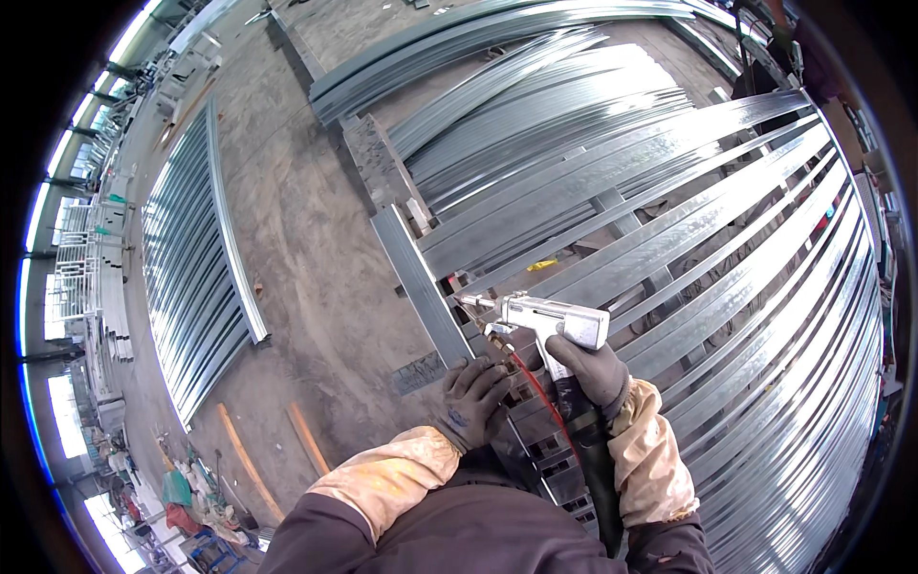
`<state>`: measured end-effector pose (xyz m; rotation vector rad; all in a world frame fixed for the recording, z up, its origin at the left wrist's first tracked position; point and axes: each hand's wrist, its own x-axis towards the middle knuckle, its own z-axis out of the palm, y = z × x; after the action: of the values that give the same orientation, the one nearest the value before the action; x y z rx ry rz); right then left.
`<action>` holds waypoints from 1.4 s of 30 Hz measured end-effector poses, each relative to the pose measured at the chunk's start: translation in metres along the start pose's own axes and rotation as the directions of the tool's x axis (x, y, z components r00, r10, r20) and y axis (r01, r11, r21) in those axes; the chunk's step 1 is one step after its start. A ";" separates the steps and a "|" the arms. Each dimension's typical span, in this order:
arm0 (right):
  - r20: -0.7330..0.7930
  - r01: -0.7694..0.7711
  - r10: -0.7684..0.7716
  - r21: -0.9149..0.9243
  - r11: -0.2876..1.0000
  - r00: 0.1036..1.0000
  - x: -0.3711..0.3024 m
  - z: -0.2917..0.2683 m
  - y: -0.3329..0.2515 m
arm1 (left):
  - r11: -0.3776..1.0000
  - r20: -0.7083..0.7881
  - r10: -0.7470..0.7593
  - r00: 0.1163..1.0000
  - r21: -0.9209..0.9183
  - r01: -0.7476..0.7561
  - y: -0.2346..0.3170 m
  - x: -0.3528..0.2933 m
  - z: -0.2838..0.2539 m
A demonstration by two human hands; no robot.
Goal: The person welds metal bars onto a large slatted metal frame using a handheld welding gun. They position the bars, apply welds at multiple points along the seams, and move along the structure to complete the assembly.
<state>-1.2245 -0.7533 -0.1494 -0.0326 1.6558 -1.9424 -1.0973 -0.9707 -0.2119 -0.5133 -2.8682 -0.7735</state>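
Observation:
My gloved right hand (593,373) is wrapped around the grip of a silver handheld welding gun (555,319). The gun's narrow nozzle (475,301) points left, close to the joint where a slat meets a galvanized steel rail (421,284). A thin red hose (537,387) and a thick black cable (595,459) run down from the gun toward my body. My gloved left hand (473,397) has its fingers bent over the near part of that rail. Long galvanized slats (612,255) stretch to the right from the rail, side by side with gaps between.
A finished-looking slatted panel (191,277) lies on the concrete floor (306,220) at left. Stacked steel profiles (430,62) lie at the far side. Two wooden strips (249,459) rest on the floor near left. A yellow item (542,265) shows between slats.

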 end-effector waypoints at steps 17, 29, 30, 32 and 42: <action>0.125 -0.082 0.080 0.013 0.997 0.989 0.009 0.001 -0.011 | 1.000 0.056 0.002 0.998 0.022 -0.003 0.002 0.009 -0.013; 0.113 -0.011 0.017 -0.056 0.998 0.993 0.009 0.003 -0.008 | 0.999 -0.005 -0.001 1.000 -0.035 0.001 -0.004 -0.004 0.005; 0.090 0.010 -0.004 -0.064 0.998 0.996 0.009 0.004 -0.003 | 0.999 -0.003 0.000 1.000 -0.033 0.000 -0.004 -0.004 0.005; 0.087 0.017 -0.010 -0.088 0.996 0.996 0.008 0.002 0.001 | 0.999 -0.004 0.002 1.000 -0.034 -0.002 -0.004 -0.005 0.006; 0.168 -0.241 0.252 -0.084 0.967 0.953 0.007 -0.003 -0.013 | 0.999 0.026 0.011 1.000 -0.046 -0.009 -0.007 -0.008 0.006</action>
<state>-1.2363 -0.7527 -0.1405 -0.0209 1.5240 -1.6516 -1.0925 -0.9759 -0.2220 -0.5467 -2.8752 -0.8391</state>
